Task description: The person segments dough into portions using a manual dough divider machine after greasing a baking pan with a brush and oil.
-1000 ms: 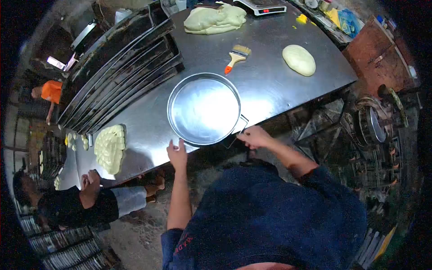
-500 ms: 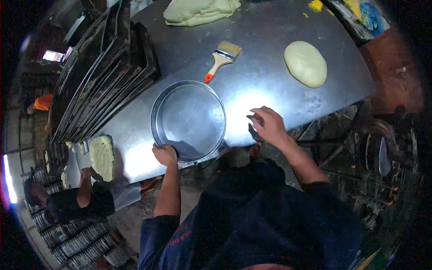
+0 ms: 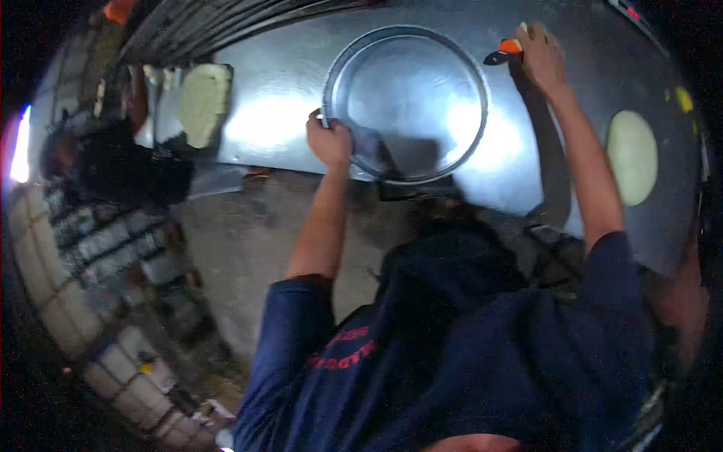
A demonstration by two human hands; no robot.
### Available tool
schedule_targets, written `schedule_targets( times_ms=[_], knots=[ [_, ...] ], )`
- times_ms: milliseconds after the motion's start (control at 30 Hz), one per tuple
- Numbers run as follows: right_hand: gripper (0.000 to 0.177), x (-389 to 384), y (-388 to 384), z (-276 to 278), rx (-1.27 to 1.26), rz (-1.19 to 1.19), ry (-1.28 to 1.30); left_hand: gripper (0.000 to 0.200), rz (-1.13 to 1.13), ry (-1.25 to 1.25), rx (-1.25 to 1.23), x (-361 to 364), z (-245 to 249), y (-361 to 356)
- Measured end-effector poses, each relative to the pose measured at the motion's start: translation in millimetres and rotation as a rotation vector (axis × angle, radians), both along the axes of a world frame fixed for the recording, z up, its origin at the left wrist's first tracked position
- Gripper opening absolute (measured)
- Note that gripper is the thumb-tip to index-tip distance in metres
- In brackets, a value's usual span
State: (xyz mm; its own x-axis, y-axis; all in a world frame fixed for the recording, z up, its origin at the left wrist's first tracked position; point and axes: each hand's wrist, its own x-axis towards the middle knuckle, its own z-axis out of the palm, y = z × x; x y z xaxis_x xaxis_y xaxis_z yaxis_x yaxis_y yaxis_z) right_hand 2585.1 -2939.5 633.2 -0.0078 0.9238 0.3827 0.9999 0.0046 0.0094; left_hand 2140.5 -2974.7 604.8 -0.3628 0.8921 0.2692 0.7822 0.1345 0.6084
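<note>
A large round metal cake pan [image 3: 407,83] rests on the steel work table near its front edge. My left hand [image 3: 329,143] is closed on the pan's near-left rim. Beyond the pan's right side, my right hand [image 3: 542,56] is closed around a paintbrush [image 3: 511,47]. The brush's orange handle end sticks out to the left of my fingers; its bristles are hidden. To the right of my right forearm lies a smooth oval of pale dough [image 3: 633,158].
Dark metal trays [image 3: 226,30] lean together at the back left. A co-worker [image 3: 124,169] stands at the left end of the table [image 3: 275,113], one arm beside a slab of dough [image 3: 205,105]. A yellow scrap [image 3: 684,99] lies at the far right.
My right hand has reached forward and taken hold of the brush, which lay on the table. My left hand remains on the pan rim. The whole view has swung and blurred.
</note>
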Motion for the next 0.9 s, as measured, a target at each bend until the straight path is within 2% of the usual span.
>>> schedule_targets(
  times_ms=[33,67,100,133,200,267,300,333,367,400,433,467,500,567,600,633,667,700,733,767,800,833,867,900],
  knots=[
    [0.026,3,-9,17,0.061,-0.008,0.09,0.037,-0.004,0.053,0.056,-7,-10,-4],
    [0.026,15,-4,38,0.041,0.032,0.039,0.035,0.012,-0.018,0.038,-3,1,1],
    [0.025,29,-1,58,-0.012,-0.05,0.562,0.034,0.032,-0.089,0.028,4,16,1],
    [0.031,33,-4,78,-0.073,-0.15,1.089,0.035,0.047,-0.201,0.017,7,20,-3],
    [0.035,-15,-28,117,-0.13,0.0,1.476,0.033,0.119,-0.237,0.022,8,25,0],
    [0.037,-80,-49,120,-0.394,0.283,1.41,0.033,0.135,-0.254,0.039,7,28,5],
    [0.037,-117,-53,84,-0.558,0.342,1.596,0.033,0.13,-0.26,0.08,3,15,9],
    [0.035,-163,-58,66,-0.731,0.369,1.482,0.032,0.113,-0.281,0.072,1,16,7],
    [0.028,-215,-61,49,-0.925,0.306,1.483,0.032,0.116,-0.291,0.081,1,17,7],
    [0.02,-251,-64,39,-0.823,0.478,1.328,0.033,0.114,-0.3,0.079,1,18,5],
    [0.019,-274,-55,49,-0.852,0.355,1.464,0.033,0.113,-0.306,0.076,-2,17,7],
    [0.022,-281,-33,45,-0.651,0.464,1.321,0.027,0.103,-0.359,0.056,-5,18,8],
    [0.025,-287,-9,47,-0.637,0.396,1.202,0.027,0.106,-0.366,0.05,-8,20,10],
    [0.028,-278,39,48,-0.5,0.344,1.065,0.021,0.005,-0.263,-0.005,-7,25,0],
    [0.029,-263,61,46,-0.336,0.331,0.891,0.022,-0.004,-0.191,0.084,-7,11,1],
    [0.03,-244,67,70,-0.416,0.302,0.824,0.023,-0.011,-0.196,0.054,-7,9,1],
    [0.03,-229,65,76,-0.283,0.307,0.671,0.024,-0.011,-0.192,0.042,-9,12,0],
    [0.027,-208,53,69,-0.215,0.363,0.541,0.025,-0.01,-0.16,0.044,-11,7,0],
    [0.026,-197,33,70,-0.292,0.294,0.425,0.025,-0.013,-0.179,0.001,-14,8,1],
    [0.024,-166,18,20,-0.399,0.145,0.247,0.027,-0.015,-0.157,0.019,-16,13,0],
    [0.024,-140,-14,-24,-0.593,0.057,0.136,0.027,-0.036,-0.289,0.034,-19,9,-3],
    [0.023,-134,-61,-69,-0.645,0.036,0.438,0.028,-0.052,-0.296,0.213,-22,-8,0],
    [0.021,-166,-84,-47,-0.615,0.097,0.4,0.028,-0.003,-0.455,0.113,-22,-20,6],
    [0.023,-199,-105,-22,-0.581,0.156,0.36,0.026,-0.031,-0.506,0.044,-23,-28,11]
  ],
)
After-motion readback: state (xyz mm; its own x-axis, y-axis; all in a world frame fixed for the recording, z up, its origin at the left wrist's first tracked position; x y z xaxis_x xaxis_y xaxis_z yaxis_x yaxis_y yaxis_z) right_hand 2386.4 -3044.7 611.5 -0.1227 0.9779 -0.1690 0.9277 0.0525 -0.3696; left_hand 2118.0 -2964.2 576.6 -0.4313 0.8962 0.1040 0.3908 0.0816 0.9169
